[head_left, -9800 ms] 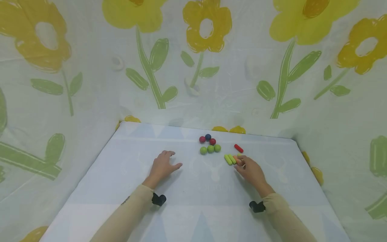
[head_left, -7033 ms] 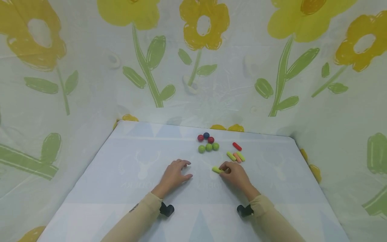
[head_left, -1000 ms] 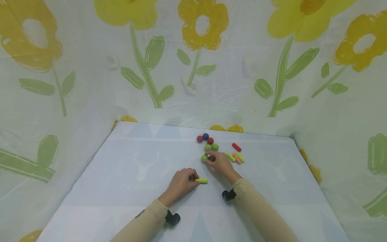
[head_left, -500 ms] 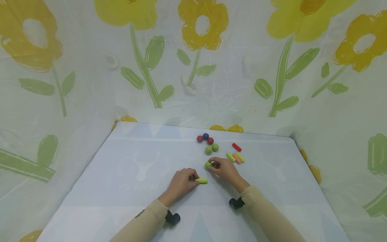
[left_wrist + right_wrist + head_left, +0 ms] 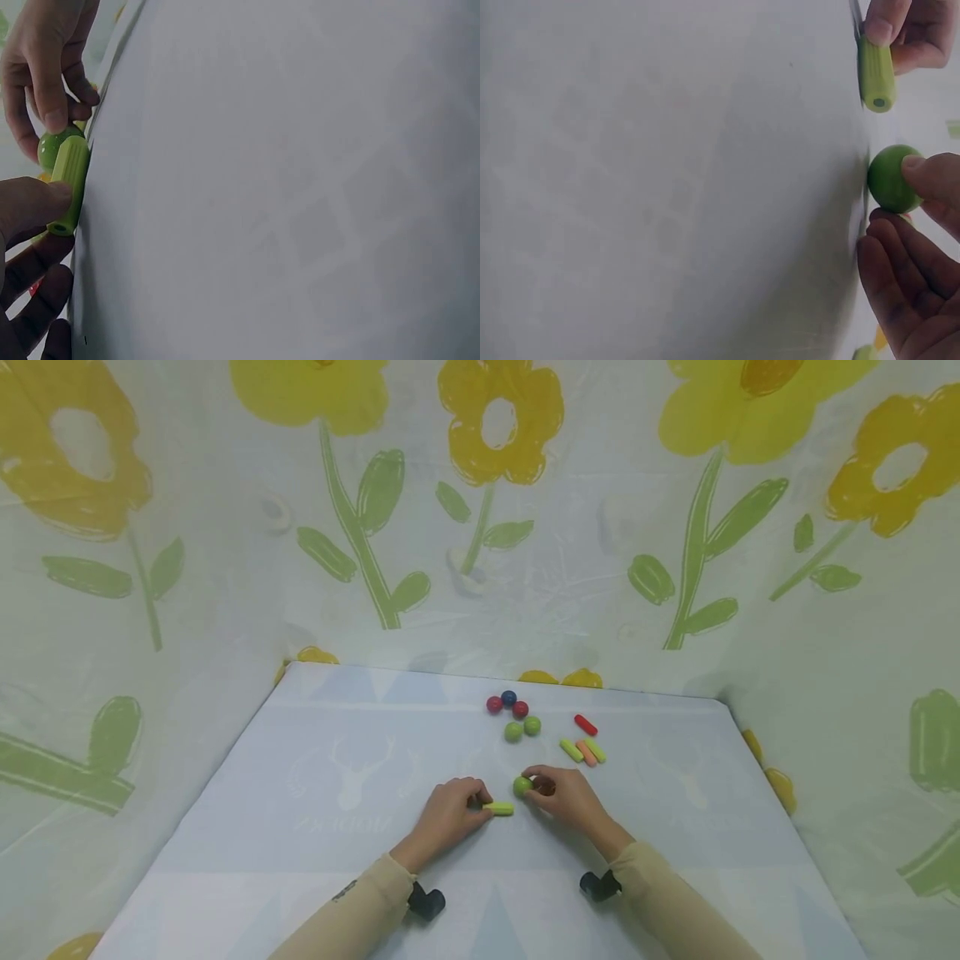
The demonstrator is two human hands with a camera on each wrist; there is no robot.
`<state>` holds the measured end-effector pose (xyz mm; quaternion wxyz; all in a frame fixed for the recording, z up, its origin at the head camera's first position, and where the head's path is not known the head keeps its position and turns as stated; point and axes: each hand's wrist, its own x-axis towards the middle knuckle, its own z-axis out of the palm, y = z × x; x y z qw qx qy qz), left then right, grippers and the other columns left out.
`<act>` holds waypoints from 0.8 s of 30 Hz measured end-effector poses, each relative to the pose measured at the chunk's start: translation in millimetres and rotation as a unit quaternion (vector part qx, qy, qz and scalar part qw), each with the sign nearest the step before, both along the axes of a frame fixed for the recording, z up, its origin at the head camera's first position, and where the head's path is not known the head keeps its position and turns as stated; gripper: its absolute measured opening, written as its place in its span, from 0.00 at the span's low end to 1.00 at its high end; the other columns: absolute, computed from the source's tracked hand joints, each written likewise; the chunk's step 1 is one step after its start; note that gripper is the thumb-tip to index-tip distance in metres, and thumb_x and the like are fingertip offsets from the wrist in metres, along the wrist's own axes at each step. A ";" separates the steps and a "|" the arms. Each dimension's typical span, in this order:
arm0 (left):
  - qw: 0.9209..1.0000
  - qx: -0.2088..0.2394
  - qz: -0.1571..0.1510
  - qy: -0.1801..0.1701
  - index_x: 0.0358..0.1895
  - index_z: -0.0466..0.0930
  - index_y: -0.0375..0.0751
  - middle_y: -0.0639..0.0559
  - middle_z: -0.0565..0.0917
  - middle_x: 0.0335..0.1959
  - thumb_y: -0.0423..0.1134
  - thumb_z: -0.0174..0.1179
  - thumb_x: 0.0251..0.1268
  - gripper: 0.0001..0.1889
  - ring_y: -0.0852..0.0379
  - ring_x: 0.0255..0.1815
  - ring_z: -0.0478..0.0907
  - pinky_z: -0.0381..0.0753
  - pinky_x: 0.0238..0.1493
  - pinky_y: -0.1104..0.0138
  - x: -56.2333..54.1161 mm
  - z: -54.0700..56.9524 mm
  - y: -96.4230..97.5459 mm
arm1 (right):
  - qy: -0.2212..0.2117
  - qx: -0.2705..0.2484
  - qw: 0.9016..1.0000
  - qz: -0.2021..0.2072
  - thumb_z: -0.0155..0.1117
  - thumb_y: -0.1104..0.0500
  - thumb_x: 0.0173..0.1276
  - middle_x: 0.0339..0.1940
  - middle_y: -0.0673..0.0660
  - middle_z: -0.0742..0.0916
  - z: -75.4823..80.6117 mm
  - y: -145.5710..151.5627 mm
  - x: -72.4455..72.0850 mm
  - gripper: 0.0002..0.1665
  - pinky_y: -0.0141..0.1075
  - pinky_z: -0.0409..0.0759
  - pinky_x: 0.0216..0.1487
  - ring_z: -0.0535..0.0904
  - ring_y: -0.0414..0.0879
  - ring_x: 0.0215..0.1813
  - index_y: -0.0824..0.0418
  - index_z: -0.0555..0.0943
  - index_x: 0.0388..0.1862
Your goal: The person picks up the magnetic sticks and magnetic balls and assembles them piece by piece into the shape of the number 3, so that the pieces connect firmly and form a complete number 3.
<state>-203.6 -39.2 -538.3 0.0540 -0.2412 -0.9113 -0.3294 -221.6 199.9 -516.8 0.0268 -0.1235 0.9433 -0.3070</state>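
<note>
My left hand (image 5: 447, 817) pinches one end of a short, ridged yellow-green rod (image 5: 502, 808), a toy building piece, low over the table. A dark round inset shows in the rod's free end (image 5: 879, 102) in the right wrist view. To its right, my right hand (image 5: 567, 795) pinches a glossy green ball (image 5: 522, 787) between thumb and fingers. In the right wrist view the ball (image 5: 894, 178) sits a small gap away from the rod's end. Farther back lie two more green balls (image 5: 513, 732).
Behind the green balls, two red balls (image 5: 494, 704) flank a dark blue ball (image 5: 509, 698). To the right lie two yellow-green rods (image 5: 572, 751), an orange rod (image 5: 587, 753) between them and a red rod (image 5: 586, 725). A flowered curtain (image 5: 555, 602) walls the white table (image 5: 300, 843).
A yellow-green rod left the right-hand group and went to my left hand, which was empty earlier. My right hand then drew one green ball from its row toward the rod; another ball shifted slightly.
</note>
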 end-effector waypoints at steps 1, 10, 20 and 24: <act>1.000 0.000 0.000 0.001 0.35 0.85 0.52 0.60 0.82 0.30 0.40 0.75 0.58 0.07 0.63 0.31 0.73 0.73 0.37 0.67 0.0 -0.2 0.0 | 0.001 0.001 1.000 0.000 0.76 0.57 0.64 0.35 0.44 0.88 -0.2 0.4 1.7 0.16 0.35 0.80 0.41 0.79 0.38 0.35 0.50 0.87 0.50; 1.000 -0.002 0.000 -0.002 0.35 0.85 0.52 0.61 0.82 0.29 0.40 0.74 0.58 0.06 0.63 0.31 0.73 0.73 0.37 0.67 -0.8 -1.1 0.4 | 0.010 -0.002 1.000 0.008 0.76 0.57 0.63 0.32 0.42 0.86 -2.3 5.1 14.6 0.16 0.31 0.79 0.39 0.77 0.37 0.34 0.50 0.87 0.50; 1.000 -0.004 0.003 0.000 0.35 0.85 0.51 0.59 0.82 0.30 0.39 0.74 0.58 0.06 0.61 0.32 0.74 0.73 0.37 0.66 -0.1 1.9 1.9 | 0.019 -0.026 0.999 0.038 0.76 0.58 0.63 0.35 0.43 0.87 -7.0 11.3 22.7 0.15 0.32 0.81 0.42 0.81 0.37 0.37 0.51 0.87 0.50; 1.000 -0.004 0.002 0.005 0.35 0.85 0.51 0.60 0.82 0.30 0.39 0.74 0.57 0.07 0.62 0.32 0.74 0.73 0.37 0.66 0.1 0.9 2.1 | 0.022 -0.033 0.998 0.047 0.76 0.58 0.64 0.36 0.43 0.88 -6.5 11.8 24.1 0.15 0.31 0.82 0.42 0.81 0.37 0.37 0.51 0.86 0.50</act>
